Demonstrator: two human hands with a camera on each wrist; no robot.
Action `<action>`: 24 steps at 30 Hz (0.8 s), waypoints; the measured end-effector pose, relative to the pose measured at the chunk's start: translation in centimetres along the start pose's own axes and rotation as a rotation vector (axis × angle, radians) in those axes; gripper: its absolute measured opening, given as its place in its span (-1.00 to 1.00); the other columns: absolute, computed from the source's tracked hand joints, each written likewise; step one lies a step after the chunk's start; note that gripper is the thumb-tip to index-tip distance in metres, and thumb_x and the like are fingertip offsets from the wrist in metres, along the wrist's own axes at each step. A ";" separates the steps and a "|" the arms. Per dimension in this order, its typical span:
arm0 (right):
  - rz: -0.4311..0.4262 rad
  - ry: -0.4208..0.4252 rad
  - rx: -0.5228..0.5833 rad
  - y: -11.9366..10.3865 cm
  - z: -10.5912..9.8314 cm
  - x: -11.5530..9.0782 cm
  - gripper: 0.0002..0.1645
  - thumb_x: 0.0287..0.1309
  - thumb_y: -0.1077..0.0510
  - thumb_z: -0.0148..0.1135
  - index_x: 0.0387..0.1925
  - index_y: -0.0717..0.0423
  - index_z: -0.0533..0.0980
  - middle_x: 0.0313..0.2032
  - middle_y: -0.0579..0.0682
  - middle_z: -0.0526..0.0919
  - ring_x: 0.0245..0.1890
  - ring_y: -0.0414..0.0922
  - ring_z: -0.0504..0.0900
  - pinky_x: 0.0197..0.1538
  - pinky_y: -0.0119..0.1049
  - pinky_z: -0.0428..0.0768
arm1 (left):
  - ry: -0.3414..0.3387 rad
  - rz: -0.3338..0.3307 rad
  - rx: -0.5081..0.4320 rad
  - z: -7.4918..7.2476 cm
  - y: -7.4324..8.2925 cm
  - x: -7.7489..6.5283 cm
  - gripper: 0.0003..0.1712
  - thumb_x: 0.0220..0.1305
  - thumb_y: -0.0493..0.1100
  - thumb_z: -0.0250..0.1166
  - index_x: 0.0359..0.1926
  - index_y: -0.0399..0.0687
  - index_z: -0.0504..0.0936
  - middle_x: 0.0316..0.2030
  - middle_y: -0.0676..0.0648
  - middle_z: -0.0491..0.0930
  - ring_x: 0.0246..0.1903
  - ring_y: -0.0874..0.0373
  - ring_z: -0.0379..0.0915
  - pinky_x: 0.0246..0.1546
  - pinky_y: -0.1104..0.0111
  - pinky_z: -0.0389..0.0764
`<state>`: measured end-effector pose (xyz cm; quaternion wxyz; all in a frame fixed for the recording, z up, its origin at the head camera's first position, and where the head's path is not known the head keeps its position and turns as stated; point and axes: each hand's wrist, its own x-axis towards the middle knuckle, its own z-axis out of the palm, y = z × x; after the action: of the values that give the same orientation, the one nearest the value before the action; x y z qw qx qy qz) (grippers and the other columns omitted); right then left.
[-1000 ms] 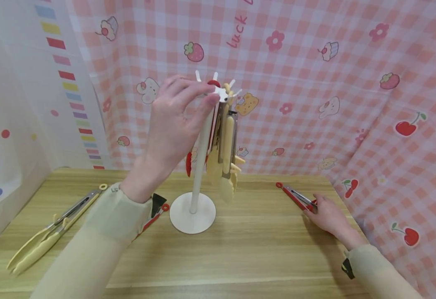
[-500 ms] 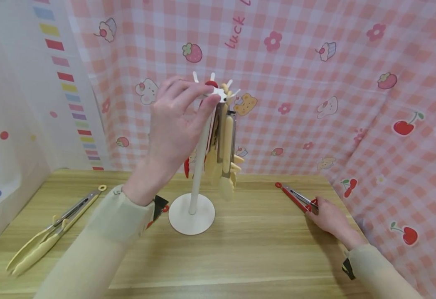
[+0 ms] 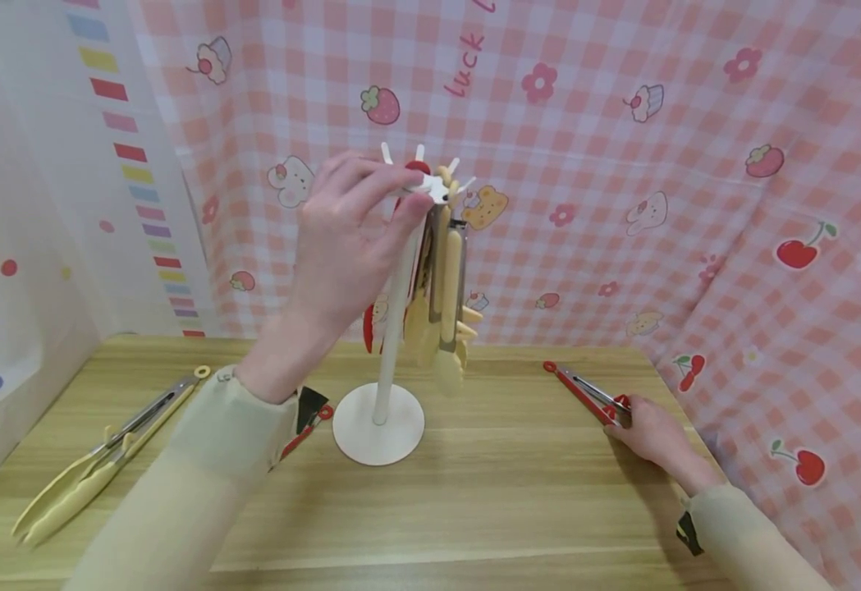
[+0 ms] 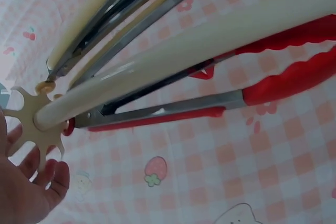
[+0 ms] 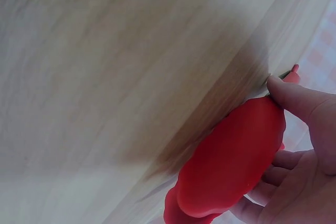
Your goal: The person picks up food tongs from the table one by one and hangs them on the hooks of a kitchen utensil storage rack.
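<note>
My left hand (image 3: 349, 238) pinches the white hooked top (image 3: 437, 190) of an upright utensil stand (image 3: 391, 345) between thumb and fingers. Yellow-tipped tongs (image 3: 451, 283) hang from its hooks on the right side. Red-tipped tongs (image 4: 291, 80) hang there too, plain in the left wrist view and mostly behind the pole in the head view. At the right of the table, my right hand (image 3: 655, 435) grips another pair of red tongs (image 3: 585, 400) around the tip end. Their scalloped red tips (image 5: 231, 156) lie between thumb and fingers in the right wrist view.
Large yellow tongs (image 3: 83, 484) lie on the wooden table (image 3: 504, 509) at the left. More red tongs (image 3: 299, 439) lie beside the stand's round base (image 3: 378, 447), partly hidden by my left sleeve. A pink checked cloth (image 3: 585, 230) hangs behind and along the right.
My right hand has shifted slightly towards me along the red tongs. My left hand keeps its hold on the stand's top.
</note>
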<state>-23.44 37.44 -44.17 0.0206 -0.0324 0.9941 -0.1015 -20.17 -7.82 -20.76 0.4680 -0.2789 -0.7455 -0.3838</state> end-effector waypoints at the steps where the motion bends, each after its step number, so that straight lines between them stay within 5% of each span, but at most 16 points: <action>1: 0.001 -0.003 0.002 0.0 0.0 0.0 -0.42 0.21 0.02 0.46 -0.04 0.43 0.47 -0.29 0.21 0.64 -0.35 0.03 0.54 -0.25 -0.06 0.54 | -0.008 0.002 -0.009 -0.1 -0.2 0.0 -0.72 0.43 -0.10 0.39 0.02 -0.17 0.79 -0.06 -0.21 0.76 0.17 -0.11 0.54 0.27 0.20 0.54; 7: 0.005 -0.001 0.018 0.2 0.0 0.0 -0.43 0.23 0.00 0.45 -0.05 0.41 0.48 -0.30 0.18 0.62 -0.35 0.01 0.51 -0.28 -0.12 0.49 | -0.007 0.031 -0.074 -0.7 -1.6 -0.1 -0.70 0.45 -0.18 0.36 0.12 -0.20 0.72 0.15 -0.27 0.69 0.17 -0.06 0.62 -0.13 0.39 0.56; 16: 0.000 0.022 0.027 0.1 0.3 -0.2 -0.42 0.23 -0.04 0.46 -0.06 0.40 0.50 -0.31 0.17 0.64 -0.37 0.00 0.51 -0.28 -0.13 0.49 | -0.024 -0.026 -0.180 -0.8 -2.5 -0.2 -0.61 0.46 -0.22 0.32 0.23 -0.26 0.62 0.32 -0.25 0.61 0.28 -0.02 0.60 -0.01 0.59 0.62; 24: 0.008 0.034 0.043 -0.2 0.2 -0.6 -0.42 0.22 -0.06 0.46 -0.06 0.37 0.52 -0.33 0.12 0.61 -0.38 -0.02 0.50 -0.30 -0.20 0.44 | -0.042 -0.040 -0.226 -0.7 -3.0 -0.1 -0.70 0.42 -0.26 0.37 0.12 -0.24 0.70 0.26 -0.22 0.67 0.29 0.01 0.61 -0.05 0.60 0.64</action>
<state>-22.84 37.25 -44.31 0.0046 -0.0261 0.9920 -0.1233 -22.09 -10.04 -21.61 0.4103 -0.3230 -0.7124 -0.4688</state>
